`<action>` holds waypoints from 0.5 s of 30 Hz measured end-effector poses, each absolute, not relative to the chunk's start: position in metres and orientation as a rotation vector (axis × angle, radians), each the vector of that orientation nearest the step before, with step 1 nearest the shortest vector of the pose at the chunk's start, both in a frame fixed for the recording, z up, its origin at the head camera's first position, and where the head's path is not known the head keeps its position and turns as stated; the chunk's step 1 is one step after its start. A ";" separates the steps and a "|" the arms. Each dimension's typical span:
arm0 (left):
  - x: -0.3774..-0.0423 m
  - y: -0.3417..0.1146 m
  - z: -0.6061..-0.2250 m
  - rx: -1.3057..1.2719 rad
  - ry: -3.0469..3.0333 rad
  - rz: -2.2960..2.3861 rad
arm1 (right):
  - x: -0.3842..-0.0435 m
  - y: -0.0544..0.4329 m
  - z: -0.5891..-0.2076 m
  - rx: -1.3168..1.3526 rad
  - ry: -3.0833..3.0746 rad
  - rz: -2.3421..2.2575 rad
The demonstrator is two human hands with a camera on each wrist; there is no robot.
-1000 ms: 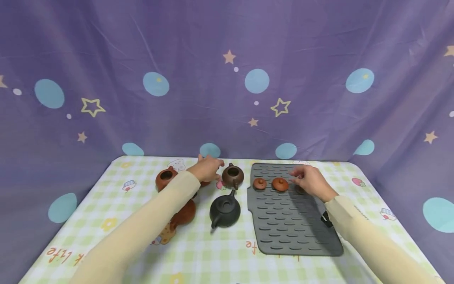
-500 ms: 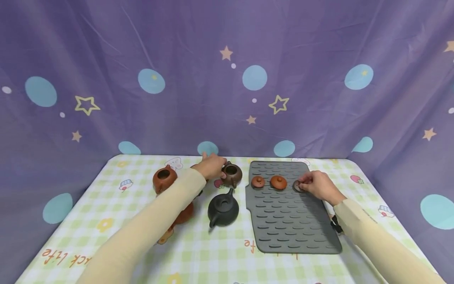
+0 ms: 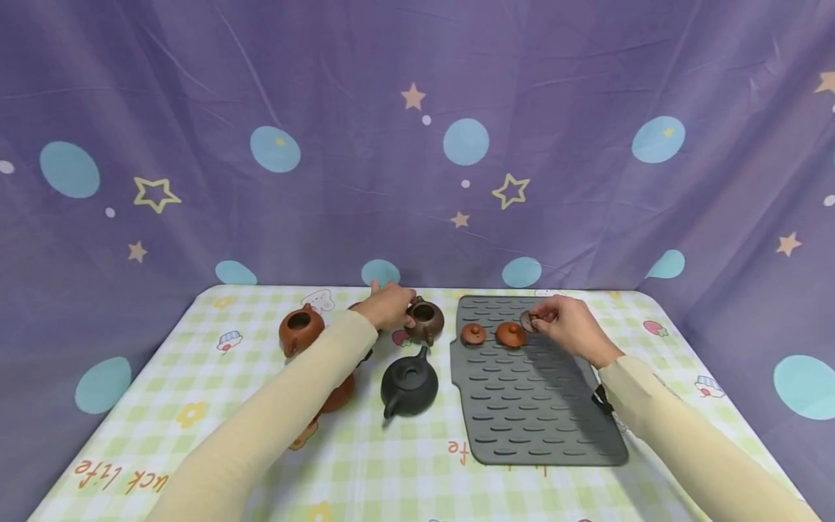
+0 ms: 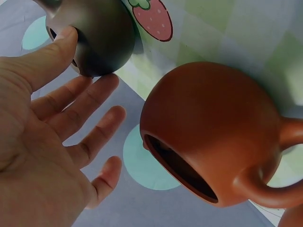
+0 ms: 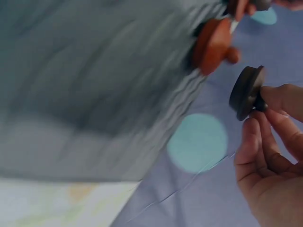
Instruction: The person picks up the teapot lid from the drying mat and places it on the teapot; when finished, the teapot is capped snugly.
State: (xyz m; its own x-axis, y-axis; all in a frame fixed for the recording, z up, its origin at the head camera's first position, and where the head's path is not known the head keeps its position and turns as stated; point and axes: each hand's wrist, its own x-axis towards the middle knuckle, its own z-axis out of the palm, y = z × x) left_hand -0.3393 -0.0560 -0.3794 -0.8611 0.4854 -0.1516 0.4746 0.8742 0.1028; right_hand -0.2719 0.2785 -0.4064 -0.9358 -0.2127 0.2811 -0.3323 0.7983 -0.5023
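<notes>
My right hand (image 3: 574,330) pinches a small dark brown teapot lid (image 5: 247,92) by its knob, lifted over the grey mat and tilted. My left hand (image 3: 388,306) holds a dark brown lidless teapot (image 3: 425,319), thumb at its mouth and fingertips against its side in the left wrist view. Close to the left palm is a reddish-brown teapot (image 4: 213,127), its opening uncovered; in the head view the left hand and sleeve mostly hide it. Two orange-brown lids, a smaller lid (image 3: 473,334) and a wider lid (image 3: 511,334), lie on the mat left of the right hand.
The grey ridged mat (image 3: 522,406) covers the table's right side. A black teapot (image 3: 409,386) stands left of it. Farther left are an open orange-brown teapot (image 3: 301,328) and another reddish teapot (image 3: 339,394) partly behind the left sleeve. A purple curtain (image 3: 365,145) hangs behind the table.
My right hand came down on the dark brown lid, then raised it and carried it left. The left hand moved right from above the reddish-brown teapot to the dark brown teapot.
</notes>
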 end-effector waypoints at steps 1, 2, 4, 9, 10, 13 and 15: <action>-0.340 -0.057 -0.379 0.745 2.868 0.099 | -0.273 0.272 -0.404 0.443 -2.770 0.847; -0.340 -0.057 -0.379 0.748 2.865 0.105 | -0.274 0.266 -0.401 0.460 -2.766 0.859; -0.341 -0.058 -0.379 0.755 2.860 0.118 | -0.277 0.252 -0.395 0.489 -2.763 0.880; -0.343 -0.060 -0.380 0.774 2.861 0.142 | -0.285 0.218 -0.387 0.594 -2.717 0.956; -0.343 -0.060 -0.381 0.776 2.861 0.149 | -0.287 0.210 -0.385 0.617 -2.704 0.967; -0.344 -0.059 -0.382 0.779 2.866 0.154 | -0.290 0.187 -0.383 0.679 -2.670 1.000; -0.344 -0.059 -0.382 0.777 2.865 0.151 | -0.293 0.173 -0.383 0.706 -2.668 1.017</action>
State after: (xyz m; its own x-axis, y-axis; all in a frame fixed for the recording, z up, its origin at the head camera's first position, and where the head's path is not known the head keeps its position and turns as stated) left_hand -0.3437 -0.0588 -0.3820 -0.8501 0.5088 -0.1356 0.4918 0.8592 0.1411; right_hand -0.2933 0.1732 -0.3830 -0.8659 -0.3620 0.3451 -0.4999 0.6494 -0.5731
